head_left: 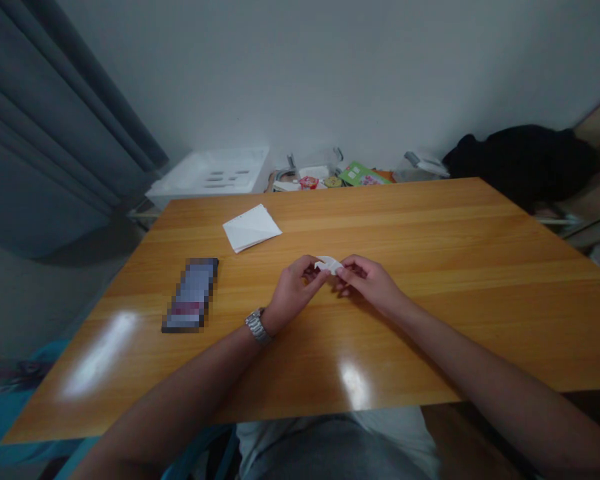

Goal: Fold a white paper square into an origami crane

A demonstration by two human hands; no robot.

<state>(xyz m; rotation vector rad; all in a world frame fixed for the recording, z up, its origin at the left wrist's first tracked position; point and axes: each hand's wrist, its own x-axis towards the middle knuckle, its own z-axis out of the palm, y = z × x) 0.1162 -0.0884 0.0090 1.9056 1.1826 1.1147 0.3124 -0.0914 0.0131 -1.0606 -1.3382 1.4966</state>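
A small white piece of folded paper [329, 265] is pinched between both of my hands just above the middle of the wooden table [430, 267]. My left hand [296, 289], with a metal watch on its wrist, grips the paper's left side with curled fingers. My right hand [367, 280] pinches its right side. A stack of white paper sheets [251, 227] lies further back on the left. A blurred-out phone [192, 294] lies flat at the left of my hands.
Behind the table's far edge stand a white foam tray [211, 173], small packets and a green leaflet [363, 175], and a black bag or garment [523, 160] at the right. A grey curtain [40, 133] hangs at the left.
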